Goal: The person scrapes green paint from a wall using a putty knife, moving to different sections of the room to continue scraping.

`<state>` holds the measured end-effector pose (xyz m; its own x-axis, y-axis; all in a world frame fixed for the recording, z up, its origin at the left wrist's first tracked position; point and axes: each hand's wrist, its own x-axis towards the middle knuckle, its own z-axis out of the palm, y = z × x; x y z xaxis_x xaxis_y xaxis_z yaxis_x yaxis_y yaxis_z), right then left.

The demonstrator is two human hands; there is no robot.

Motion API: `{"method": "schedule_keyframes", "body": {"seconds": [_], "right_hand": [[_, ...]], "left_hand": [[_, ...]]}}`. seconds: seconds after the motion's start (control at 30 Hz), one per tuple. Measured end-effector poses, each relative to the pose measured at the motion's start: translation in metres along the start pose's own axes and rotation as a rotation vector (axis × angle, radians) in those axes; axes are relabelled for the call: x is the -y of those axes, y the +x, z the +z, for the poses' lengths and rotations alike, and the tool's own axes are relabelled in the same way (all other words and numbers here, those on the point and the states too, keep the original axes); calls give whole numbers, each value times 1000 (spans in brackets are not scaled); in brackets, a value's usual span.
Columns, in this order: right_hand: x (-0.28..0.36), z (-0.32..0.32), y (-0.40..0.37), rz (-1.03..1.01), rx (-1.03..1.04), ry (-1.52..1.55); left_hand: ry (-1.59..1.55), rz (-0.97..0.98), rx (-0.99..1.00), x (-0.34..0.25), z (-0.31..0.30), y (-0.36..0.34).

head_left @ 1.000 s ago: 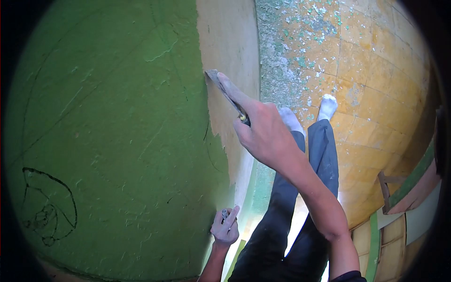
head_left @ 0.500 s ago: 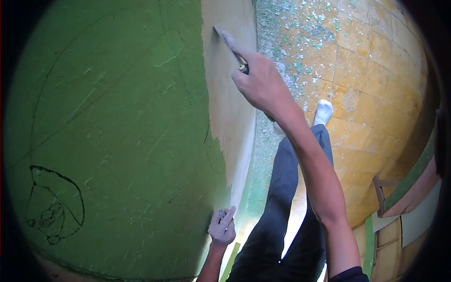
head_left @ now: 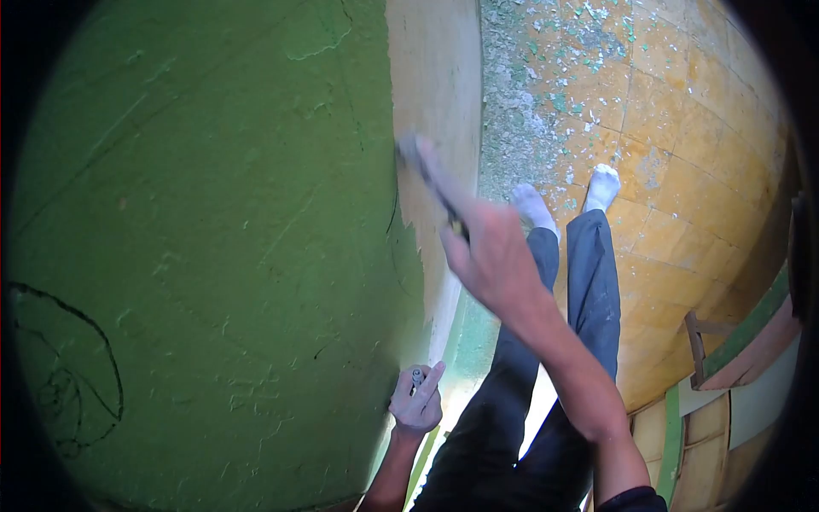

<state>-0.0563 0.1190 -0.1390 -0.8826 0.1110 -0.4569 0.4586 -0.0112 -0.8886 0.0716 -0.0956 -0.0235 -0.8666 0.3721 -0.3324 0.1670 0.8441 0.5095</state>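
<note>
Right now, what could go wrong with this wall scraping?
1. The right hand and scraper are blurred at the paint edge; a slip could gouge the bare wall or scrape knuckles.
2. The left hand, gripping a small grey thing, sits close to the wall below the blade; a downward slip might reach it.
3. Paint flakes litter the floor, and the feet wear only socks: likely slippery, possibly sharp.

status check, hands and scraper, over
Right hand gripping scraper, blade at edge of green paint. Left hand low, holding small grey item. Nothing in the blade's way.
</note>
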Motion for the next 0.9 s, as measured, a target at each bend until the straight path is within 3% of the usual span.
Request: {"method": "schedule_keyframes", "body": {"seconds": [0.13,0.27,0.43,0.5,0.57,0.63,0.77,0.83,0.9], "right_hand": [[0,3,-25,3,55,18],[6,-16,26,-77,-17,14],[0,3,-32,-27,82,51],[2,0,-17,-94,12,52],[27,-22,46,-208,-119,11],[33,-23,46,-150,-77,57],[0,7,-32,-125,-29,165],[3,1,-24,-89,9,125],[15,-31,32,-23,85,-23]], "left_hand": [[-27,-1,-1,-2,-3,3],[-7,26,-3,0,2,5],[-20,-6,9,-2,-1,3],[-14,2,6,-1,-2,3],[0,0,13,-1,0,1],[16,4,5,-1,-2,2],[-13,15,-12,0,3,4],[-5,10,5,0,-3,1],[1,6,-4,1,0,1]]}}
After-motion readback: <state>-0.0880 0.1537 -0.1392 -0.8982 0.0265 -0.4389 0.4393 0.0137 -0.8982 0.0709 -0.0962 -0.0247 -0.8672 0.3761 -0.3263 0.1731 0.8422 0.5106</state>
